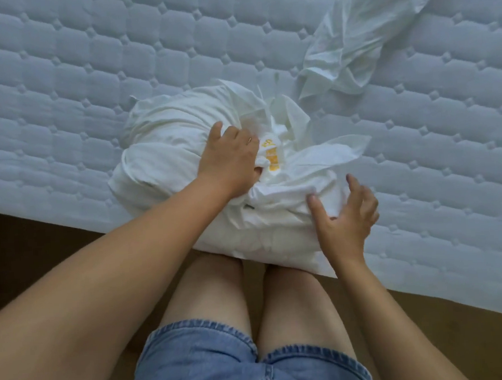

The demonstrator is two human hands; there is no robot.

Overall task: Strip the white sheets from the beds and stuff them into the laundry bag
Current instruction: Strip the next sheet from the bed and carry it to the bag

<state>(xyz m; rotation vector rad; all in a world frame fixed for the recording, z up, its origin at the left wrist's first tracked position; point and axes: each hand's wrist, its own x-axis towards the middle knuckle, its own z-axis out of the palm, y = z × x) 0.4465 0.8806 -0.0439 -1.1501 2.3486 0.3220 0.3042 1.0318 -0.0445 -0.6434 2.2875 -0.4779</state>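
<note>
Blue denim shorts [201, 363] and bare knees [214, 283] stand over the brown floor [27, 247]. Just beyond, the bulging white cloth laundry bag [165, 148] lies on the near edge of the pale quilted mattress [61, 84], above the knees. The right hand [345, 222] rests on the bag's near side, fingers spread. The left hand [230, 158] has its fingers curled into the crumpled folds beside the bag's yellow print [271, 154], apparently gripping its mouth. Well apart, at the far right, a rumpled white sheet [360, 30] lies across the mattress.
</note>
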